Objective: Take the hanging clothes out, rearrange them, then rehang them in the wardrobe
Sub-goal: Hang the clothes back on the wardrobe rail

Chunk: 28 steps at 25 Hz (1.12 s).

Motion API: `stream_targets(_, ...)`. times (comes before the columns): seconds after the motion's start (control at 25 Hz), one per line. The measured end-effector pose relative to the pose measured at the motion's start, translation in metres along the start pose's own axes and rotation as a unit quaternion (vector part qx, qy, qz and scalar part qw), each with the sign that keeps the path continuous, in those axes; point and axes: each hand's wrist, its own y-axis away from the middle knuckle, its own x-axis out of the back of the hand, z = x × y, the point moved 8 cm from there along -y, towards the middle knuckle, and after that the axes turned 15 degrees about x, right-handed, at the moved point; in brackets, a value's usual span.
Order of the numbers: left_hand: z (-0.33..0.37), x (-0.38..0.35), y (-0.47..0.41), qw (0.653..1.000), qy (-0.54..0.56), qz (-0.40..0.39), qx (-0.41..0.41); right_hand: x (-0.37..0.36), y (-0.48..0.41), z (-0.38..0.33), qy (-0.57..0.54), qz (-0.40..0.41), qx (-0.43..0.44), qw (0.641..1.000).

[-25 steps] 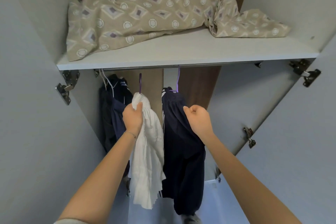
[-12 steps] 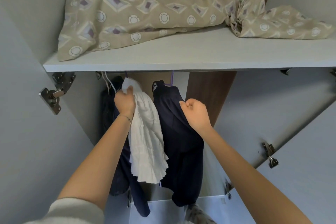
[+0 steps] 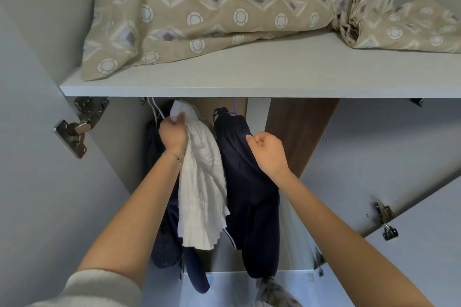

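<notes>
My left hand (image 3: 173,133) grips the top of a white crinkled garment (image 3: 202,182) and holds it up just under the shelf; its hanger hook is hidden behind the shelf edge. To its right a navy garment (image 3: 249,207) hangs on a purple hanger (image 3: 235,107). My right hand (image 3: 268,152) is curled into a fist against that garment's upper right side and seems to pinch the fabric. More dark clothes (image 3: 162,244) hang at the left on white hangers (image 3: 156,109).
A white shelf (image 3: 249,77) spans the wardrobe above the rail and carries beige patterned bedding (image 3: 224,7). Both doors stand open, with a hinge at the left (image 3: 74,129) and one at the right (image 3: 385,222). A white unit (image 3: 224,289) sits below the clothes.
My left hand has lifted the white garment's top up toward the rail, and the purple hook has gone behind the shelf edge. My right hand stays on the navy garment.
</notes>
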Motion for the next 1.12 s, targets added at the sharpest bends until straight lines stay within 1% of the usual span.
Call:
stream_targets(0.2, -0.004, 0.001, -0.007, 0.999, -0.043, 0.014, -0.024, -0.005, -0.006, 0.002, 0.002, -0.002, 0.005, 1.000)
stream_targets(0.36, -0.012, 0.008, -0.016, 0.992, -0.115, 0.039, -0.034, -0.014, -0.010, 0.001, -0.001, -0.008, 0.011, 1.000)
stream_targets(0.48, -0.020, 0.010, -0.018, 0.981, -0.179, 0.046, -0.062, -0.020, -0.012, 0.000, -0.004, -0.012, 0.012, 1.000)
stream_targets(0.56, -0.020, 0.011, -0.018, 0.976, -0.202, 0.049, -0.071, -0.025, -0.013, -0.001, -0.004, -0.018, 0.016, 1.000)
stream_targets(0.76, -0.024, 0.011, -0.020, 0.969, -0.237, 0.049, -0.051, -0.035, -0.015, -0.005, 0.014, -0.035, 0.036, 0.999)
stream_targets(0.92, -0.030, 0.010, -0.025, 0.966, -0.254, 0.037, -0.039, -0.040, -0.014, -0.004, 0.008, -0.039, 0.039, 0.998)
stream_targets(1.0, -0.029, 0.010, -0.022, 0.966, -0.253, 0.029, -0.051, -0.041, -0.015, -0.005, 0.005, -0.039, 0.041, 0.998)
stream_targets(1.12, -0.026, 0.012, -0.009, 0.973, -0.216, 0.013, -0.079, -0.047, -0.018, -0.008, -0.003, -0.042, 0.042, 0.998)
